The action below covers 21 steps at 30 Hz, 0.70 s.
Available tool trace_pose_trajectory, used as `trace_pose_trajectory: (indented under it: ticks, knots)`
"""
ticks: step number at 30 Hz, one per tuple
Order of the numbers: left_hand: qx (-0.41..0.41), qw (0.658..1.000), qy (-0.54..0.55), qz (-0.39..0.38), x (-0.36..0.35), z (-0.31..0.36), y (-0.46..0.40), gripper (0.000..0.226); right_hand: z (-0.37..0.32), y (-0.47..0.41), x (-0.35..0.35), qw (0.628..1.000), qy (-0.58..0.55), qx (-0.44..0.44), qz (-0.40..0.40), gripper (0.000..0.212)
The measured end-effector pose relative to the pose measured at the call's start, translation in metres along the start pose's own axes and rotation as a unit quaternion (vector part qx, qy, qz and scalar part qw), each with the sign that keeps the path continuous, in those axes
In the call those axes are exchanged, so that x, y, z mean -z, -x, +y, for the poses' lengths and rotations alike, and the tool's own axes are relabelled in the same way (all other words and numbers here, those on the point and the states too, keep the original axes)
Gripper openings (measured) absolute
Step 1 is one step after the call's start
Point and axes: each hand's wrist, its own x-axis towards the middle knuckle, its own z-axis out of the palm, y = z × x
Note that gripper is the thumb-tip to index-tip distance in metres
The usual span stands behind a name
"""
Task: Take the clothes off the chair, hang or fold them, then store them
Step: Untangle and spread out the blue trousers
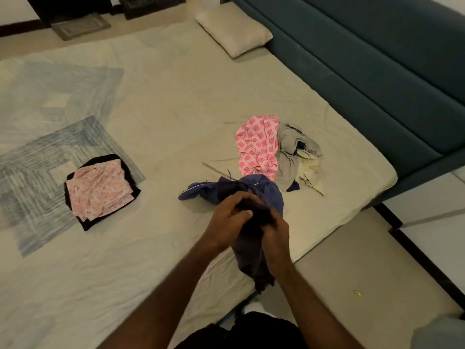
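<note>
Hands (251, 217) around navy garment (251, 250), above bed (176, 109)

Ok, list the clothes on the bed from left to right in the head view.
Folded pink floral stack on a black garment → dark blue garment held in both hands → crumpled pink patterned cloth → grey and cream heap.
</note>
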Motion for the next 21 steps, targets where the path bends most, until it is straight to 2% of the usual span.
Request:
trace_pose_trajectory:
  ticks: [2,4,6,7,9,12,13,15,18,19,21]
  knots:
    - [-0.032,0.995,-0.096,-0.016,0.021,-0.001,-0.008,0.045,-0.016,-0.003,0.003,0.994,-0.072,-0.078,-0.010,0.032]
    - [-0.050,0.970,-0.237,-0.038,0.036,-0.009,-0.017,0.059,-0.032,-0.006,0.011,0.975,-0.161,-0.155,-0.004,0.031]
    - [-0.013,0.947,-0.307,-0.089,0.043,-0.013,-0.023,0.079,-0.049,-0.010,0.026,0.949,-0.236,-0.199,-0.063,0.034]
    - [-0.001,0.940,-0.323,-0.108,0.044,-0.013,-0.025,0.089,-0.057,-0.013,0.033,0.938,-0.255,-0.204,-0.117,0.035]
    - [0.005,0.934,-0.319,-0.161,0.044,-0.008,-0.027,0.100,-0.070,-0.019,0.048,0.921,-0.261,-0.186,-0.221,0.024]
    - [0.021,0.937,-0.235,-0.257,0.039,-0.008,-0.028,0.080,-0.080,-0.030,0.064,0.901,-0.252,-0.146,-0.321,0.039]
    - [0.028,0.929,-0.235,-0.284,0.037,-0.009,-0.026,0.073,-0.081,-0.034,0.067,0.897,-0.267,-0.142,-0.323,0.038]
    - [0.035,0.922,-0.231,-0.310,0.033,-0.010,-0.025,0.056,-0.085,-0.042,0.074,0.906,-0.287,-0.138,-0.277,0.033]
    - [0.024,0.950,-0.167,-0.264,0.036,0.001,-0.028,0.028,-0.085,-0.061,0.083,0.953,-0.216,-0.109,-0.181,0.030]
    - [0.025,0.956,-0.154,-0.248,0.040,0.006,-0.030,0.028,-0.085,-0.066,0.087,0.971,-0.162,-0.090,-0.151,0.025]
    - [0.025,0.950,-0.188,-0.248,0.053,0.015,-0.036,0.043,-0.085,-0.072,0.096,0.988,-0.080,-0.052,-0.121,0.018]
